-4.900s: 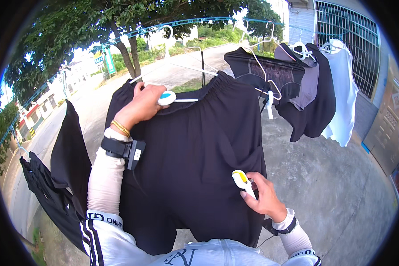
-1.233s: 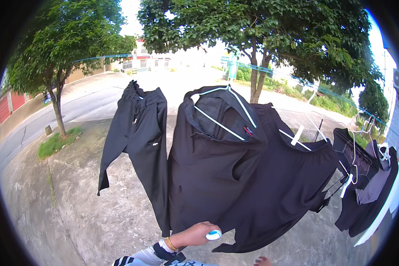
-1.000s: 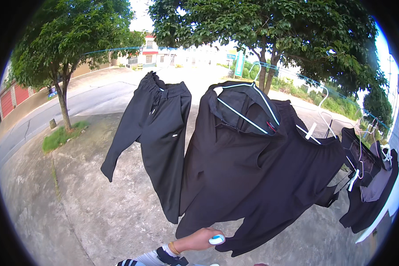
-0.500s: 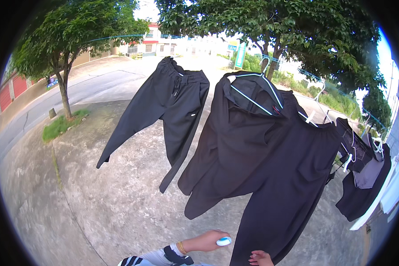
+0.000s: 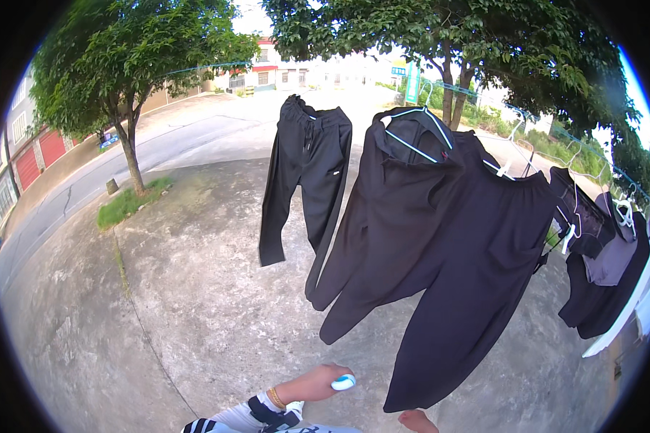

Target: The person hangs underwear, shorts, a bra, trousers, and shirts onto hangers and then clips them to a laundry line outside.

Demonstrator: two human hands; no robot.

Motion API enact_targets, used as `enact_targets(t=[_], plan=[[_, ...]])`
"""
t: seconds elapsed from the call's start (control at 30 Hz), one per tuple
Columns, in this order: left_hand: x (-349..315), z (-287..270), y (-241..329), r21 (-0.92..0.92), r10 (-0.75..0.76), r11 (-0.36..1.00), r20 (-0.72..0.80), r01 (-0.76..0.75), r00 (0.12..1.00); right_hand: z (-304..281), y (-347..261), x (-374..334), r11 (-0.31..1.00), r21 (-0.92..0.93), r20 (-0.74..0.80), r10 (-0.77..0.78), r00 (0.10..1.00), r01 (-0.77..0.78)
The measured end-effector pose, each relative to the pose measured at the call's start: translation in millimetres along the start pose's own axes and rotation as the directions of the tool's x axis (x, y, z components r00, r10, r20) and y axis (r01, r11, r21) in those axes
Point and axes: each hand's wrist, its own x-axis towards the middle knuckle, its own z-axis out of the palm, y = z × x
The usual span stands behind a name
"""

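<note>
My left hand [image 5: 316, 384] is closed round a small rounded white and blue object [image 5: 344, 382], which sticks out past the fingers; its kind I cannot make out. Low at the bottom edge, only part of my right hand [image 5: 417, 421] shows, with its fingers mostly hidden. It is just below the leg end of a large pair of black trousers [image 5: 469, 274]. Beside these hang other dark trousers [image 5: 401, 216] on a pale wire hanger [image 5: 412, 144]. Farther left, black drawstring trousers [image 5: 312, 155] hang apart from the others.
A thin blue line [image 5: 513, 108] carries hangers and more dark clothes [image 5: 603, 267] at the right, near white cloth [image 5: 646, 310]. A tree [image 5: 126, 137] grows from a grassy patch [image 5: 133, 204] at the left. Concrete ground [image 5: 195, 289] lies below, with a road [image 5: 50, 209] beyond.
The legs of the far-left trousers have swung rightward and hang closer together. The view has shifted, so most things sit farther right. My hands sit farther left in the picture, the right one lower.
</note>
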Motion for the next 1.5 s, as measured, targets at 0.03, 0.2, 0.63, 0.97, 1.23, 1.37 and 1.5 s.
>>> enact_targets(t=[0.03, 0.2, 0.63, 0.97, 1.23, 1.37, 1.5], plan=[[-1.3, -12.5, -3.9, 0.035, -0.049, 0.998, -0.051, 0.051, 0.997, 5.1, -8.5, 10.9, 0.997, -0.052, 0.029, 0.065, 0.997, -0.064], [1.5, -85.7, -46.1, 0.133, -0.022, 0.990, -0.223, 0.053, 0.974, -47.5, -205.3, 95.7, 0.975, -0.112, 0.156, 0.206, 0.966, -0.190], [36.0, -327.3, -140.8, 0.117, -0.022, 0.989, -0.489, 0.090, 0.872, -50.4, -371.3, 357.3, 0.984, -0.111, 0.098, -0.125, 0.987, 0.136], [264.3, -530.7, -139.6, 0.654, 0.506, 0.755, -0.628, 0.049, 0.591, -261.0, -539.8, 510.4, 0.844, -0.219, -0.654, -0.499, 0.569, 0.489], [400.9, -578.4, -215.6, 0.787, 0.445, 0.611, -0.427, 0.082, 0.787, -325.2, -573.1, 613.6, 0.768, -0.521, -0.721, -0.629, 0.291, 0.372], [408.6, -570.6, -230.0, 0.740, 0.506, 0.664, -0.338, -0.108, 0.793, -338.9, -572.5, 634.9, 0.758, -0.628, -0.713, -0.651, 0.260, 0.175], [417.6, -585.7, -241.8, 0.399, 0.637, 0.769, -0.425, -0.499, 0.643, -354.3, -598.6, 658.7, 0.644, -0.759, -0.651, -0.744, 0.151, -0.096]])
